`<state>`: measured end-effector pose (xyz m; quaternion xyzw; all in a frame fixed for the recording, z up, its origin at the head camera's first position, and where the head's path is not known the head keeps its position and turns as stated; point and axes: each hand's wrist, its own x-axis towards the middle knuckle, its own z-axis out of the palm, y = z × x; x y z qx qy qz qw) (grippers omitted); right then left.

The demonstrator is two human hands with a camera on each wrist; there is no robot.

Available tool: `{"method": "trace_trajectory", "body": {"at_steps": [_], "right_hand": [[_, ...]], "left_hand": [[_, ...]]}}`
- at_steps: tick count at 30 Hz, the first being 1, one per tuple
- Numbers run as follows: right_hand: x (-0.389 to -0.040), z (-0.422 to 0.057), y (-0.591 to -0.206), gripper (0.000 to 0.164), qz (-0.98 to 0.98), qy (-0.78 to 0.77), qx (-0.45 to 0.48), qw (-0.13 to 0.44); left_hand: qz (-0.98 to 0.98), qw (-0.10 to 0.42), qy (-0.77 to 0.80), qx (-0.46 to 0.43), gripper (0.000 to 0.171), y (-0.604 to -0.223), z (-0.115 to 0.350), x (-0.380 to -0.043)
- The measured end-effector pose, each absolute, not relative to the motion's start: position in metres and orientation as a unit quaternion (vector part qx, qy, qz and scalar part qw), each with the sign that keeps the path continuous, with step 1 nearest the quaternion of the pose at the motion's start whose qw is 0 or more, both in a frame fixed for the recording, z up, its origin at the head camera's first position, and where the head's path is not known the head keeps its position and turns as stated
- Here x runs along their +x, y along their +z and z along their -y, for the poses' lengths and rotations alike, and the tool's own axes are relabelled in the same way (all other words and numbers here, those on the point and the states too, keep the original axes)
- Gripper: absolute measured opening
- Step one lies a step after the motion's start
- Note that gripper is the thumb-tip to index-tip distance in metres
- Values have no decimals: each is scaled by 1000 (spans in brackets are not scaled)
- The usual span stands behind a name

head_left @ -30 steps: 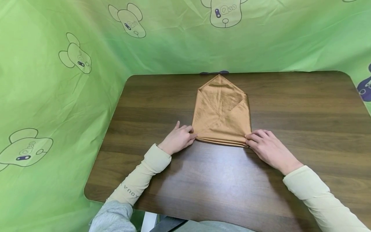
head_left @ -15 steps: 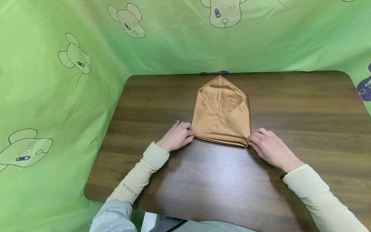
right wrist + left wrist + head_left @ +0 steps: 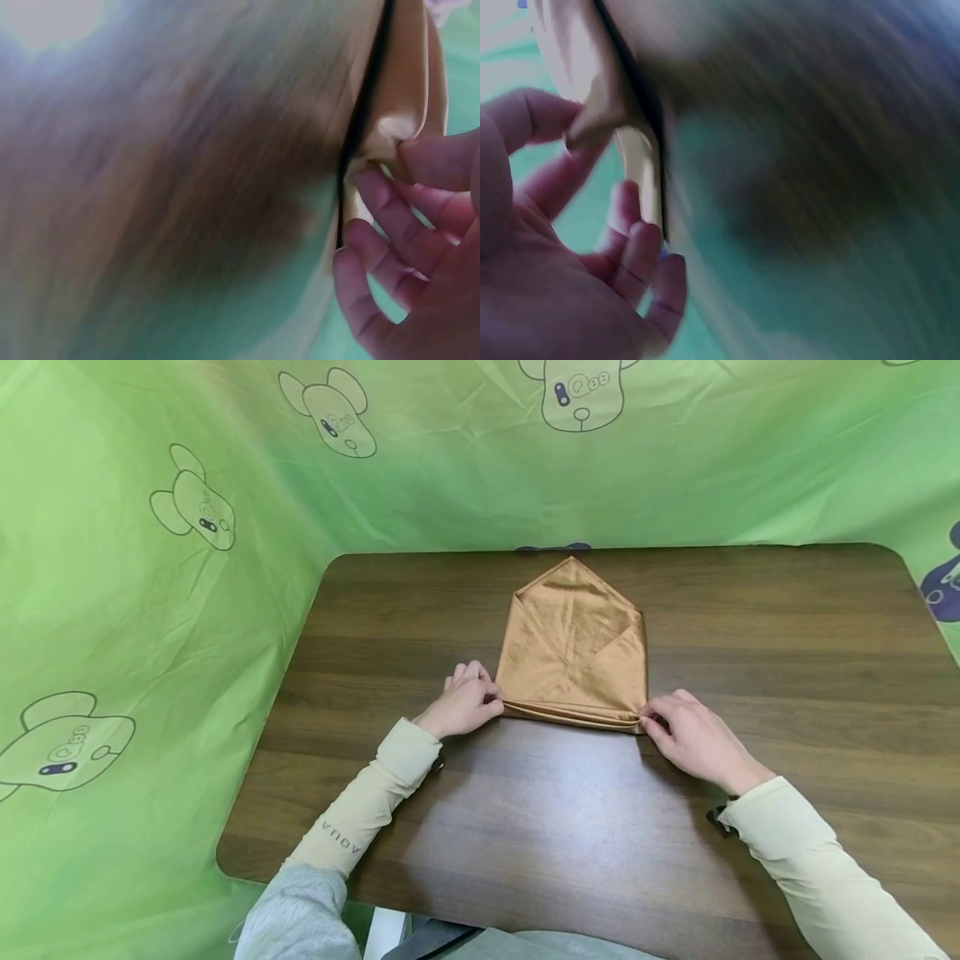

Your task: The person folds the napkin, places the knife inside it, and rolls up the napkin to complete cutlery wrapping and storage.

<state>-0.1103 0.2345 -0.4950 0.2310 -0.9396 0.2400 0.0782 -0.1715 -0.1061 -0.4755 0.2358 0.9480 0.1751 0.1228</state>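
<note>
A shiny copper-brown cloth (image 3: pixel 573 652) lies folded on the wooden table, its far end coming to a point and its near edge layered in folds. At the near left corner, my left hand (image 3: pixel 467 700) pinches the folded edge between thumb and index finger; the left wrist view shows the cloth (image 3: pixel 600 112) between those fingertips, the other fingers loosely curled below. My right hand (image 3: pixel 693 735) pinches the near right corner. In the right wrist view, the thumb presses the bunched cloth (image 3: pixel 405 90) against the fingers.
The brown wooden table (image 3: pixel 585 835) has rounded corners and reaches to a green printed curtain (image 3: pixel 442 468) at the back and left. A white post (image 3: pixel 386 933) shows below the table's near edge.
Both hands have lifted the near edge slightly and moved it a little away from me, rolling or folding it over. The cloth's pointed far end has shifted slightly toward me.
</note>
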Motion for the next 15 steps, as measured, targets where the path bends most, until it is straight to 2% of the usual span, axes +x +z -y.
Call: {"method": "trace_trajectory", "body": {"at_steps": [5,8,15], "right_hand": [[-113,-230,-492,8,948,261,181,23],[-115,-228,-493,5,945,272,180,15],[-112,-224,-496,19,937,225,246,106]], "left_hand": [[-948,158,185,205,21,-474,100,-172],[-949,169,166,210,20,-471,99,-172],[-953,152,137,226,19,-466,97,-172]]}}
